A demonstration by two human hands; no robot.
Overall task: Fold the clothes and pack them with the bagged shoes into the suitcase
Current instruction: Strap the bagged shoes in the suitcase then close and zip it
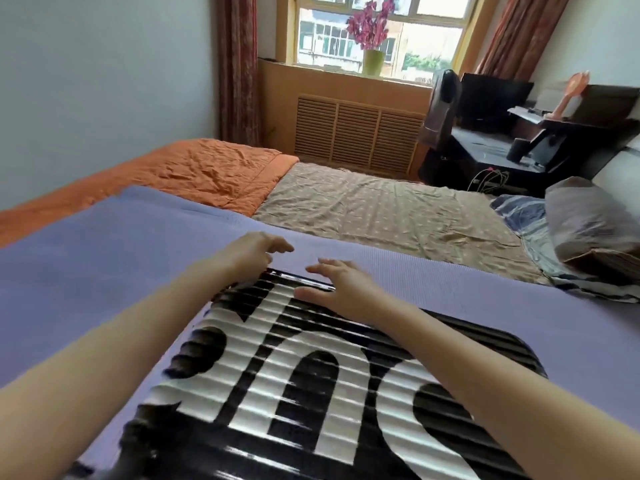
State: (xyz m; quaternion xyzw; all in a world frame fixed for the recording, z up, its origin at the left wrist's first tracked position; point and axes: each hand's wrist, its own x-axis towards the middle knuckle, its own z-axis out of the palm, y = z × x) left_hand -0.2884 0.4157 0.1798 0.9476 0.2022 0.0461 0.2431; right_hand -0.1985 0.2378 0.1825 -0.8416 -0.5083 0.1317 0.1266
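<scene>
Suitcase (311, 393): ribbed shell, black with bold white lettering; mat (104, 258) under it: plain lilac; quilt (207, 171): burnt orange; bedsheet (381, 209): tan, small pale dots; blanket (526, 216) at bed's right edge: blue-white stripes; vase (373, 63): lime green, magenta flowers (370, 26).

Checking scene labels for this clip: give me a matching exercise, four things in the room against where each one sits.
Things:
1. suitcase
2. quilt
3. vase
4. pillow

Places:
A. on the windowsill
B. lying flat on the purple mat
C. beside the left wall
D. far right, on the striped bedding

Pairs: 1-B, 2-C, 3-A, 4-D.
</scene>
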